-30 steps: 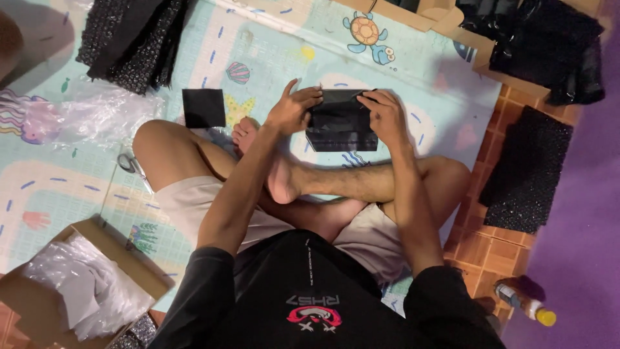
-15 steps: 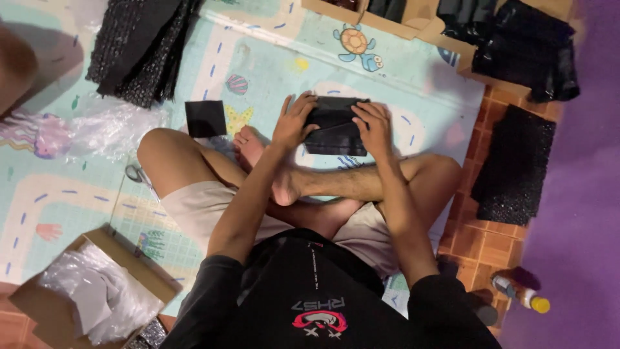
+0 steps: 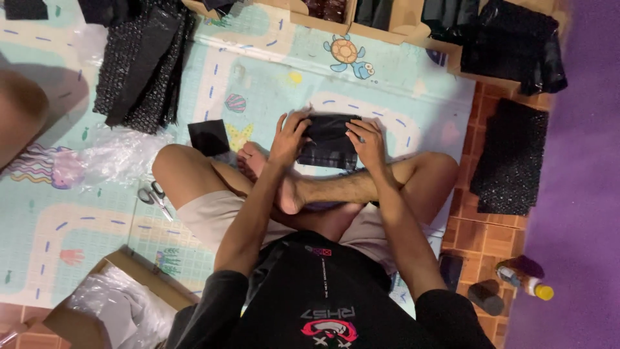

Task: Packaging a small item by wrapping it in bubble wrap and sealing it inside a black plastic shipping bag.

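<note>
Between both hands lies a black pouch (image 3: 328,143) on the play mat (image 3: 271,84), long axis running hand to hand — left hand (image 3: 289,137) clamped on one end, right hand (image 3: 367,142) pressing the other, equally near. Scissors (image 3: 154,196) lie well left of the left hand.

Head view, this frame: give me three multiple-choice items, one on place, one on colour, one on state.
1. Where do the metal scissors lie?
A on the play mat beside the bent knee
B in the cardboard box
C on the purple carpet

2. What colour is the flat plastic pouch under the hands?
A white
B black
C yellow

3. How do the hands meet the pouch?
A both press on it
B only one touches
C neither touches

A: they lie on the printed mat.
B: it is dark.
A: left hand and right hand rest on its ends.
</note>
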